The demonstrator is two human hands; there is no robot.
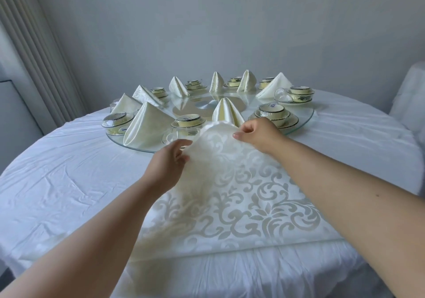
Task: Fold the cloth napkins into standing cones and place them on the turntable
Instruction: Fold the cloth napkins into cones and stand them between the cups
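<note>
From the head camera, a patterned napkin (241, 194) lies spread on the near surface (69, 182), its far edge lifted; the left hand (170, 166) and right hand (257, 134) each pinch that edge, fingers closed on the cloth; on the glass turntable (299, 125) beyond, eight folded cones (147, 125) stand among wrapped bowl sets (273, 113); this napkin's folding looks barely begun; a blue mark on one bowl wrapper is unreadable.
</note>
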